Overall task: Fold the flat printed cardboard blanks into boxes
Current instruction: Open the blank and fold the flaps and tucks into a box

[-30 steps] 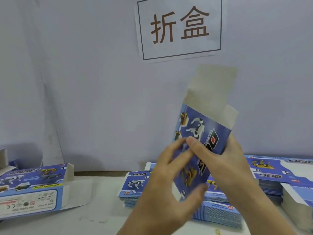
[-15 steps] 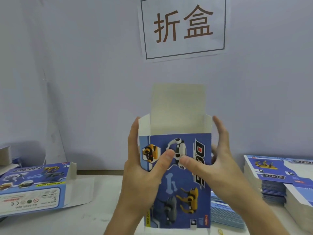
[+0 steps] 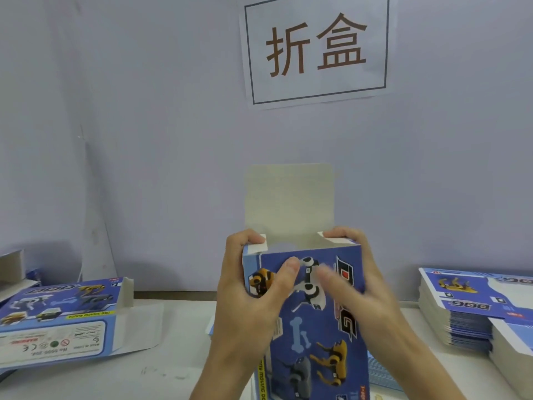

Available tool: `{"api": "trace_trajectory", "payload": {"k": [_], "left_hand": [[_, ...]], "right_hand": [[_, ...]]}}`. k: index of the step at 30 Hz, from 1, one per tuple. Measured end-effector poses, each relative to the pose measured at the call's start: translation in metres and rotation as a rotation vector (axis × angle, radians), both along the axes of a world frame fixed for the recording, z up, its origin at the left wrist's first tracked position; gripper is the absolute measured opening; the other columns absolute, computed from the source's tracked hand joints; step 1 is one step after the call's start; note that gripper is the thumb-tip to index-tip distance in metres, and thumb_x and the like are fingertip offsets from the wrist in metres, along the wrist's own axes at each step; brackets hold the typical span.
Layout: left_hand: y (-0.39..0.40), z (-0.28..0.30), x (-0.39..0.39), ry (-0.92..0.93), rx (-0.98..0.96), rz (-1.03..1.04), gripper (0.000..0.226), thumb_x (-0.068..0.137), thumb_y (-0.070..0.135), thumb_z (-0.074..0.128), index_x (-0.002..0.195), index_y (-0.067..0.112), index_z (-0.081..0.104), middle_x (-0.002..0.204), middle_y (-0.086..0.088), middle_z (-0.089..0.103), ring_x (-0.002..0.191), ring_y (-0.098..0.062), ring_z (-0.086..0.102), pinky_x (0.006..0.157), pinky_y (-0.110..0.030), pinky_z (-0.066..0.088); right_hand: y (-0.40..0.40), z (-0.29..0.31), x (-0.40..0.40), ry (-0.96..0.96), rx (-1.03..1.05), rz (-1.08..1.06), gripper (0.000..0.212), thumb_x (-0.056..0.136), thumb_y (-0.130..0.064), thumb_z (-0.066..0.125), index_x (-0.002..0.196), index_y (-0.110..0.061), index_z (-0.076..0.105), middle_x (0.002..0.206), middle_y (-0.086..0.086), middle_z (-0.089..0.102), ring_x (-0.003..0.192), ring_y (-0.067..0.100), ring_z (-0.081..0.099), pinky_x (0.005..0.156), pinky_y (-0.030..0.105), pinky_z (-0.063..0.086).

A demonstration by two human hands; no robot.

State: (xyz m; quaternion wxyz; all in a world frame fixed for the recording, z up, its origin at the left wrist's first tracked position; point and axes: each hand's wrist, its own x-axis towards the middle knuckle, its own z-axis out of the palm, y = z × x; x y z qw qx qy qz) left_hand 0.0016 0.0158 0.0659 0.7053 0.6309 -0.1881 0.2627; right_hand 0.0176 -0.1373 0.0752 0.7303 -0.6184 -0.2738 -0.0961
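Both hands hold an upright blue printed box at centre, its long axis vertical: the left hand curls round the left edge with its fingertips pressing the left dust flap inward, while the right hand does likewise on the right dust flap. Just beyond the fingertips, the plain lid flap stands upright, likely next to be tipped toward the person. Flat blanks lie stacked at right.

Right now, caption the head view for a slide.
Both hands fold side flaps on an upright box.
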Motion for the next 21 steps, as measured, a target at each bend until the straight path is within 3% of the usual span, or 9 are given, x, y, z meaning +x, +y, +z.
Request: {"api": "trace_trajectory", "payload": {"k": [2, 3, 5, 7, 12, 14, 16, 18, 21], "left_hand": [[-0.003, 0.002, -0.002, -0.001, -0.042, 0.046, 0.042, 0.081, 0.063, 0.065, 0.099, 0.028, 0.051, 0.083, -0.017, 0.063, 0.075, -0.028, 0.072, 0.049, -0.042, 0.057], [-0.005, 0.003, -0.003, -0.02, -0.039, 0.093, 0.043, 0.085, 0.065, 0.061, 0.094, 0.025, 0.051, 0.082, -0.019, 0.058, 0.073, -0.023, 0.066, 0.049, -0.046, 0.053], [-0.006, 0.006, -0.006, -0.046, -0.048, 0.146, 0.028, 0.086, 0.051, 0.055, 0.083, 0.023, 0.05, 0.079, -0.019, 0.049, 0.071, -0.019, 0.054, 0.049, -0.042, 0.048], [-0.006, 0.007, -0.006, -0.046, -0.069, 0.162, 0.007, 0.085, 0.034, 0.049, 0.082, 0.029, 0.052, 0.078, -0.013, 0.049, 0.068, -0.014, 0.052, 0.052, -0.039, 0.044], [-0.004, 0.004, -0.003, -0.028, -0.076, 0.129, 0.057, 0.1, 0.015, 0.05, 0.134, 0.059, 0.038, 0.095, 0.018, 0.062, 0.062, 0.0, 0.056, 0.053, -0.023, 0.052], [-0.005, 0.006, -0.004, -0.034, -0.073, 0.127, 0.046, 0.094, 0.025, 0.053, 0.126, 0.058, 0.047, 0.097, 0.017, 0.065, 0.062, -0.003, 0.058, 0.052, -0.025, 0.052], [-0.005, 0.007, -0.006, -0.054, -0.105, 0.107, 0.029, 0.085, 0.027, 0.052, 0.108, 0.043, 0.057, 0.091, 0.005, 0.063, 0.071, -0.03, 0.059, 0.054, -0.038, 0.051], [-0.004, 0.006, -0.008, -0.077, -0.19, 0.061, 0.014, 0.086, 0.036, 0.052, 0.097, 0.028, 0.059, 0.092, -0.012, 0.058, 0.072, -0.038, 0.055, 0.055, -0.036, 0.052], [-0.003, 0.003, -0.009, -0.063, -0.348, -0.052, 0.039, 0.08, 0.056, 0.054, 0.091, 0.02, 0.061, 0.109, -0.012, 0.064, 0.088, -0.032, 0.069, 0.064, -0.041, 0.058]], "right_hand": [[0.002, 0.006, 0.009, 0.002, 0.024, -0.08, 0.056, 0.042, -0.087, 0.074, 0.077, -0.043, 0.073, 0.069, -0.003, 0.073, 0.063, 0.01, 0.071, 0.061, 0.02, 0.054], [0.003, 0.007, 0.01, -0.013, 0.022, -0.136, 0.055, 0.044, -0.089, 0.068, 0.073, -0.044, 0.072, 0.063, -0.007, 0.068, 0.06, 0.008, 0.067, 0.059, 0.019, 0.05], [0.005, 0.004, 0.007, -0.012, 0.017, -0.178, 0.042, 0.071, -0.071, 0.055, 0.087, -0.034, 0.065, 0.059, -0.006, 0.058, 0.058, 0.014, 0.062, 0.054, 0.023, 0.047], [0.005, -0.006, -0.001, 0.048, 0.043, -0.144, 0.023, 0.079, -0.048, 0.048, 0.096, -0.036, 0.058, 0.058, 0.001, 0.055, 0.052, 0.017, 0.059, 0.045, 0.026, 0.045], [0.004, 0.0, -0.002, 0.094, 0.034, -0.106, 0.057, 0.075, -0.038, 0.046, 0.126, -0.065, 0.05, 0.072, 0.002, 0.058, 0.051, 0.017, 0.058, 0.048, 0.029, 0.05], [0.002, 0.0, -0.001, 0.081, 0.045, -0.084, 0.049, 0.074, -0.035, 0.046, 0.115, -0.056, 0.061, 0.083, 0.007, 0.063, 0.055, 0.02, 0.061, 0.053, 0.034, 0.05], [0.002, -0.003, -0.003, 0.048, 0.135, -0.034, 0.033, 0.077, -0.034, 0.048, 0.104, -0.04, 0.066, 0.088, 0.012, 0.066, 0.063, 0.028, 0.063, 0.059, 0.038, 0.049], [0.004, -0.008, -0.007, 0.02, 0.253, -0.01, 0.034, 0.084, -0.048, 0.048, 0.102, -0.024, 0.065, 0.094, 0.012, 0.069, 0.07, 0.031, 0.066, 0.058, 0.037, 0.052], [0.009, -0.003, -0.003, 0.022, 0.236, -0.076, 0.045, 0.082, -0.061, 0.047, 0.092, -0.023, 0.069, 0.085, 0.01, 0.073, 0.068, 0.024, 0.072, 0.056, 0.031, 0.055]]}}
